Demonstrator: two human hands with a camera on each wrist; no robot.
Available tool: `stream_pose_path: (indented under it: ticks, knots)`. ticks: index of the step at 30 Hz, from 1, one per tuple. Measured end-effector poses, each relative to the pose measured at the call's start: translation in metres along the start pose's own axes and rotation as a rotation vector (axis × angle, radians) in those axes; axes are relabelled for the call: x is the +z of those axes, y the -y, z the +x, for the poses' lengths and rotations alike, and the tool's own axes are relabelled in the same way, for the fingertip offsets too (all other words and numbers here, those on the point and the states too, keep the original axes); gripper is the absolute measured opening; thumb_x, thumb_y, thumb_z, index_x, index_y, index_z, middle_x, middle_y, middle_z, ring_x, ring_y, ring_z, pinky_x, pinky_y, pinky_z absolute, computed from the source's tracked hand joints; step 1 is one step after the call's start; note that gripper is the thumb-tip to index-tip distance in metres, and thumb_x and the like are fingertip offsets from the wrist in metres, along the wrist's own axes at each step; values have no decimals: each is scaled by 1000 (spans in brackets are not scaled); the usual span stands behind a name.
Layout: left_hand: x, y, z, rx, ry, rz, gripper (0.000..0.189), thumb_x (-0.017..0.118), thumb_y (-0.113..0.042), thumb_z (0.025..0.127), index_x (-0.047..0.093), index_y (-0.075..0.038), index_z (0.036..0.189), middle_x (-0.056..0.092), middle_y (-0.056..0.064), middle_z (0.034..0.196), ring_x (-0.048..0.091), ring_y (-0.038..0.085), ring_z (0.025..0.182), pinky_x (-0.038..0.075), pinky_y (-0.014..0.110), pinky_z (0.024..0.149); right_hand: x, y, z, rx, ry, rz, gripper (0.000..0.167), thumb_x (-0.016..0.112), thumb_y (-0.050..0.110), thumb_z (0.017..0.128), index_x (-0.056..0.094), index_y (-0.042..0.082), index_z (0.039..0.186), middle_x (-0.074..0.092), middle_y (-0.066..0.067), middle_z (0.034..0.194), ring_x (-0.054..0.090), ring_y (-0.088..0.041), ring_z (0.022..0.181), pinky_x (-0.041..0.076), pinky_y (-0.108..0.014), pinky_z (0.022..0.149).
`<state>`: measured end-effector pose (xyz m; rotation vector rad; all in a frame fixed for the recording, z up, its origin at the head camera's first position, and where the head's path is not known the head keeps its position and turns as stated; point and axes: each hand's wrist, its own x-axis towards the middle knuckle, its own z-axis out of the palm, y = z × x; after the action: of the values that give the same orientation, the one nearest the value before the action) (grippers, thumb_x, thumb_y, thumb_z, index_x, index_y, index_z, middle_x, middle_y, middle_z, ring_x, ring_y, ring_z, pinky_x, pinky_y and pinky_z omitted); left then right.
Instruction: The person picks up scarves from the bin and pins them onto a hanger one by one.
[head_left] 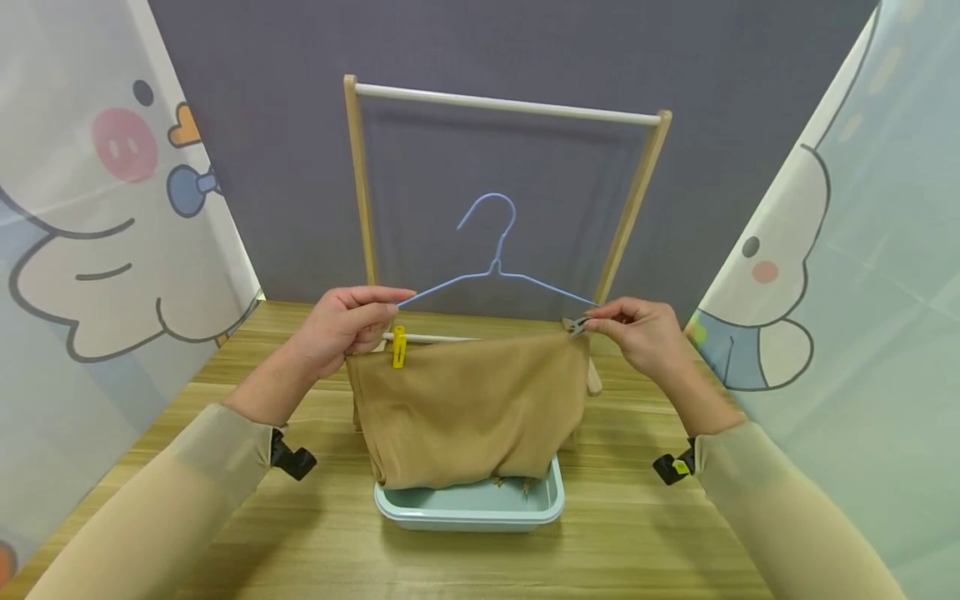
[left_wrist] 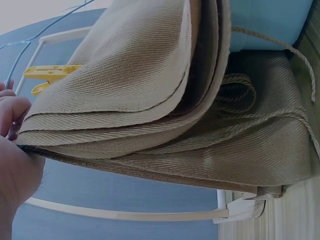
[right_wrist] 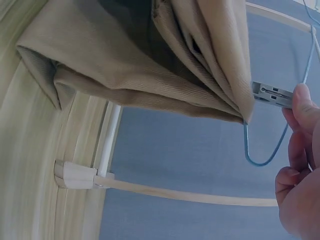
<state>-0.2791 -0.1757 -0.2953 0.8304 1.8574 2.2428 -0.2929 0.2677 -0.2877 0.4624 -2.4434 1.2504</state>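
Note:
A tan folded cloth point(head_left: 472, 408) hangs over the lower bar of a blue wire clothes hanger point(head_left: 497, 268). My left hand point(head_left: 348, 327) grips the hanger's left end at the cloth's upper corner. Just to its right, a yellow clothespin point(head_left: 399, 347) is clipped on the cloth's top edge. At the other end, my right hand point(head_left: 637, 329) pinches a grey clothespin point(right_wrist: 272, 95) whose tip meets the cloth's upper right corner; whether it bites the fabric I cannot tell. Twisted cords point(left_wrist: 272, 117) trail from the folds in the left wrist view.
Below the cloth stands a pale blue basin point(head_left: 468, 518) on the wood-grain table point(head_left: 615, 517). A wooden rack point(head_left: 360, 183) with a white top rail point(head_left: 510, 104) rises behind the hanger. Cartoon-printed curtains point(head_left: 862, 208) flank both sides.

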Motion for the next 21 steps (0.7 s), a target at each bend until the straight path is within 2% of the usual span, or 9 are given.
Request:
stream_pose_path:
  ticks: [4,7,12,19,21]
  knots:
    - [0,-1,0,-28,7,-6,48,52,7,107,86,-25,118,34,-9,58,13,16,55,5,34,51,3,2,1,19,9,-73,15,89,25,95,87,11,100,86,0,105,70,5,84,50,-17,64]
    - [0,-2,-1,-27,39,-10,48,51,7,106,85,-25,119,31,-7,58,12,17,55,5,33,50,6,3,3,23,10,-129,17,89,28,95,88,12,101,86,-2,106,67,1,79,47,-19,62]
    - [0,-1,-2,21,94,-25,50,49,9,106,85,-22,121,24,-3,59,9,19,53,3,34,48,12,5,3,7,0,-185,16,89,27,95,89,13,102,86,-8,104,62,-4,71,43,-21,57]
    - [2,1,-2,70,109,-37,52,48,10,105,85,-24,120,23,-2,59,8,20,51,2,35,46,24,0,-2,-42,-51,-193,10,86,22,97,89,14,102,86,-11,98,38,-3,46,30,-22,45]
    - [2,2,-2,77,117,-39,53,48,10,105,85,-24,120,22,-1,59,8,20,51,1,35,46,27,-3,-4,-79,-82,-194,9,86,21,97,90,13,101,85,-9,90,39,0,43,30,-21,43]
